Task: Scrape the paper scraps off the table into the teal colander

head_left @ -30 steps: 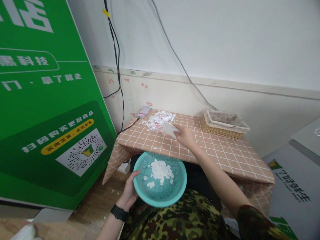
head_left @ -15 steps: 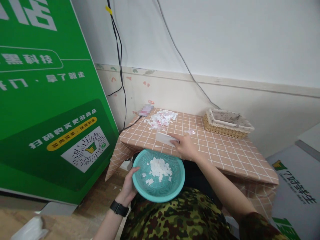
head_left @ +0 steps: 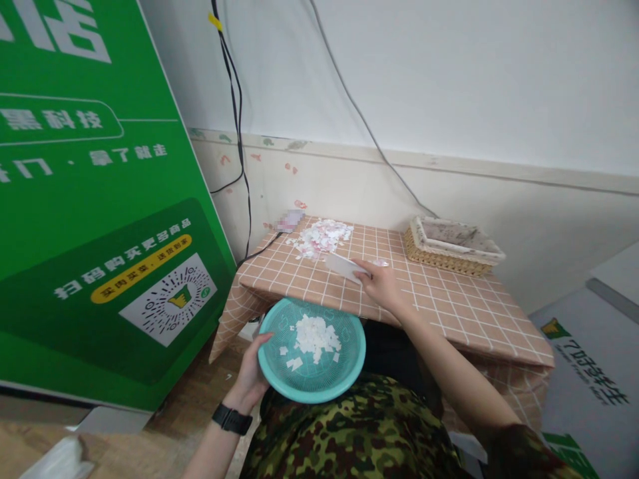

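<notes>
My left hand (head_left: 253, 374) grips the left rim of a teal plastic colander (head_left: 279, 379), thumb over the edge and fingers hidden beneath. White paper scraps (head_left: 316, 338) lie heaped inside it. The colander is held at my lap, just below the table's front edge. Over the tabletop, my right hand (head_left: 380, 285) is closed on a flat white card (head_left: 343, 267), which points left. Beyond the card's tip spreads a pile of white and pinkish paper scraps (head_left: 324, 237). A small pinkish scrap (head_left: 381, 262) lies just behind my right hand.
A checked brown cloth covers the table (head_left: 449, 303). At its back right stands a lined wicker basket (head_left: 452, 246). A blurred-out object (head_left: 290, 221) with a black cable (head_left: 262, 251) is at the back left corner. A green panel (head_left: 120, 219) rises on the left.
My right hand has moved the card away from the front edge, to the right and toward the scrap pile. The colander stays in my left hand.
</notes>
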Demonstrator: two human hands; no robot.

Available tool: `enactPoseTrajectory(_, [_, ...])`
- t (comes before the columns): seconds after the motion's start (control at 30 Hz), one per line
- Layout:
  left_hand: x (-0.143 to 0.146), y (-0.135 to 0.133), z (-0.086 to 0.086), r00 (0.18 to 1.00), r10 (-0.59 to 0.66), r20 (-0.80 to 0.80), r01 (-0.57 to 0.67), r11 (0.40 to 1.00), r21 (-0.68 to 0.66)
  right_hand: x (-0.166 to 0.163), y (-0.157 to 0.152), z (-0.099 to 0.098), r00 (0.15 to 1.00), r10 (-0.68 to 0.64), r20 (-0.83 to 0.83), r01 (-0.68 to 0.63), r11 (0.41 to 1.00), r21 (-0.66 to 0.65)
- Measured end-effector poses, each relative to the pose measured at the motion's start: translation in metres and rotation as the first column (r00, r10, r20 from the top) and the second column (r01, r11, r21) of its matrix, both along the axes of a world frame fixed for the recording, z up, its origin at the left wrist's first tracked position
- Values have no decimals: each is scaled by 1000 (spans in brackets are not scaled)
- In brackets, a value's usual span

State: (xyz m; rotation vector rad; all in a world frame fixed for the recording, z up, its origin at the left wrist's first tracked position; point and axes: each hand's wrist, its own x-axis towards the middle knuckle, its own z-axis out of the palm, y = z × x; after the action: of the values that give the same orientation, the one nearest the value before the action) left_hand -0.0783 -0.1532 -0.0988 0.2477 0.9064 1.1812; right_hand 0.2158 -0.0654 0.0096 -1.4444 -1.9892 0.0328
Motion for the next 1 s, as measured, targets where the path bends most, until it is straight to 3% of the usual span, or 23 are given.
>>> enactPoseTrajectory(0.23, [0, -1, -4, 999, -35, 36, 36, 999, -22, -7, 35, 12, 964, -152, 220, 162, 986, -28])
enactPoseTrajectory(0.73, [1, 0, -9, 997, -43, 63, 44, 999, -25, -11, 56, 15, 977, -36, 209, 42, 999, -24])
enactPoseTrajectory(0.9, [1, 0, -9, 996, -62, 63, 63, 998, -12, -7, 59, 17, 973, -86, 214, 98, 994, -43])
enactPoseTrajectory(1.0, [1, 0, -9, 997, -60, 54, 61, 998, -20, -6, 61, 18, 974, -50, 219, 64, 996, -55])
